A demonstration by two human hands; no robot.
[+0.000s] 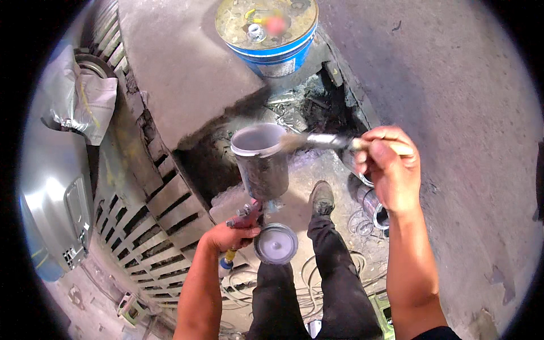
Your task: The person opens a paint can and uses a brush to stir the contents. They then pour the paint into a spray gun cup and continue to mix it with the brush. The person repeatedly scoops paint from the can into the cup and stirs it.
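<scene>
In my left hand (229,233) is a spray gun (247,215) with a reddish body, its handle wrapped by my fingers. A yellow and blue hose fitting (228,259) shows below that hand. Beside the gun is a round grey disc with a central knob (276,243), a cup or lid; how it joins the gun I cannot tell. My right hand (394,164) is closed around the handle of a paintbrush (334,141), held about level. Its blurred bristles are at the right rim of a grey-smeared tub (263,175), whose inside is coated pale grey.
Ahead stands a blue drum (272,56) with small items on its dirty top. Broken floor and slatted grating (153,221) run along the left, near a silver car panel (54,198). Metal cans (374,207) stand right of my foot. Hose loops (309,283) lie around my legs.
</scene>
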